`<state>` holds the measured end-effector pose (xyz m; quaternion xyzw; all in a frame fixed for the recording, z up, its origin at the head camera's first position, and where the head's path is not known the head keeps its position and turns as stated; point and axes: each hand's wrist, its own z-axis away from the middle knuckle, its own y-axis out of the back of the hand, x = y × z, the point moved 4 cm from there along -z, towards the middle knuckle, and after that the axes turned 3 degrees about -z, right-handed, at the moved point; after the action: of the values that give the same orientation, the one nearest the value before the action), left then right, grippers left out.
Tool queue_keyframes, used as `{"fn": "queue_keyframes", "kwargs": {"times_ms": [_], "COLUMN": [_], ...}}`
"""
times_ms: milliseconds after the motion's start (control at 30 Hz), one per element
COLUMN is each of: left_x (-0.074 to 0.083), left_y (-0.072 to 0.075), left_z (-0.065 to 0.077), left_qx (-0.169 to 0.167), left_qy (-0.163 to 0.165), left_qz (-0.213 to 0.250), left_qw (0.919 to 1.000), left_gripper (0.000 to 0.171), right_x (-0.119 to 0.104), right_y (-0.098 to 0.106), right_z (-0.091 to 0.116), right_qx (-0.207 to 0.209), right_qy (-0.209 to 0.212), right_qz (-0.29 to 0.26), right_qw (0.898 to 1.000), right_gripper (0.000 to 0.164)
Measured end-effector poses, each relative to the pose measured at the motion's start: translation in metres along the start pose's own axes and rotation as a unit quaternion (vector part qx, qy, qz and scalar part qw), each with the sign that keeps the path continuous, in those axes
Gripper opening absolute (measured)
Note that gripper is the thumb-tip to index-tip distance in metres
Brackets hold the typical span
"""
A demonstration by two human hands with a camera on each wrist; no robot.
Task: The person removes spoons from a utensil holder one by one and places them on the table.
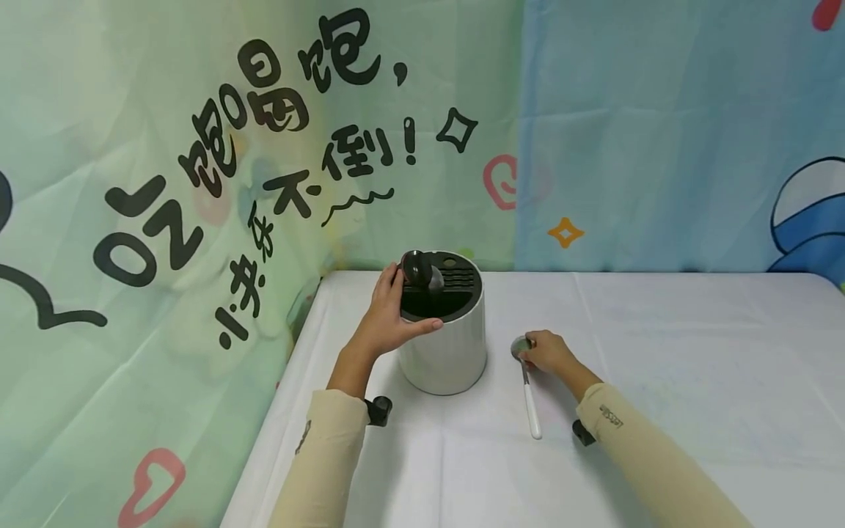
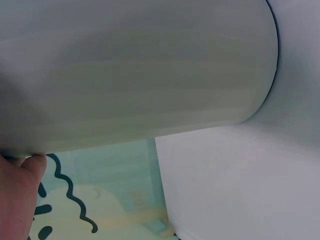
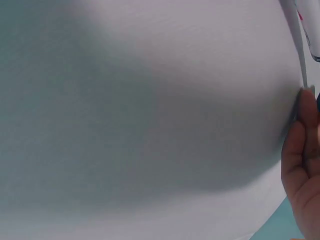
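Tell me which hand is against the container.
The left hand, spread around the side of the container. The right hand is apart from it, pinching the spoon near its bowl.

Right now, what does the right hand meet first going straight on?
The spoon, which the right hand touches; past it, perhaps the black-topped white canister, though depth is unclear and it could pass behind.

A white-covered table bears a black-topped container and a spoon

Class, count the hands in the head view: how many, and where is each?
2: the left hand on the white container, the right hand at the spoon.
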<state>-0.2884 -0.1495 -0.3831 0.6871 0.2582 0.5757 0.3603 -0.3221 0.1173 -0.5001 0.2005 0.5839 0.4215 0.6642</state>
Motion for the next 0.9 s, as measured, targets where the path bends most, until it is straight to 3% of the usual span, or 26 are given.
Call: {"fn": "queue_keyframes", "kwargs": {"times_ms": [200,333,400,500,633,700,767,900], "left_x": [0.0,0.0,0.0,0.001,0.002,0.002,0.002,0.0], "left_y": [0.001,0.0,-0.002,-0.003,-0.003,-0.003,-0.002,-0.002], "left_z": [-0.001,-0.002,-0.002,-0.002,-0.002,-0.002,-0.001,0.0], "left_qx": [0.0,0.002,0.002,0.001,0.004,0.008,0.01,0.011], "left_qy": [0.01,0.012,0.01,0.009,0.006,0.004,0.003,-0.002], "left_qz": [0.001,0.001,0.002,0.004,0.004,0.003,0.002,-0.003], "left_qw": [1.0,0.9999,0.9999,1.0,1.0,1.0,0.9999,0.9999], "left_gripper": [0.103,0.103,0.103,0.103,0.102,0.102,0.102,0.103], "right_x": [0.004,0.009,0.009,-0.001,-0.04,-0.068,-0.097,-0.15], "right_y": [0.003,0.008,0.014,0.029,0.059,0.07,0.076,0.073], "right_z": [0.005,0.008,0.009,0.011,0.015,0.019,0.022,0.03], "right_qx": [-0.005,-0.007,0.008,0.063,0.154,0.175,0.181,0.151], "right_qy": [-0.006,-0.007,0.009,0.053,0.13,0.161,0.199,0.269], "right_qz": [0.037,0.033,0.029,0.022,0.003,-0.012,-0.018,0.007], "right_qw": [0.999,0.999,0.999,0.996,0.979,0.971,0.963,0.951], "right_gripper": [0.046,0.048,0.048,0.046,0.042,0.042,0.044,0.052]}}
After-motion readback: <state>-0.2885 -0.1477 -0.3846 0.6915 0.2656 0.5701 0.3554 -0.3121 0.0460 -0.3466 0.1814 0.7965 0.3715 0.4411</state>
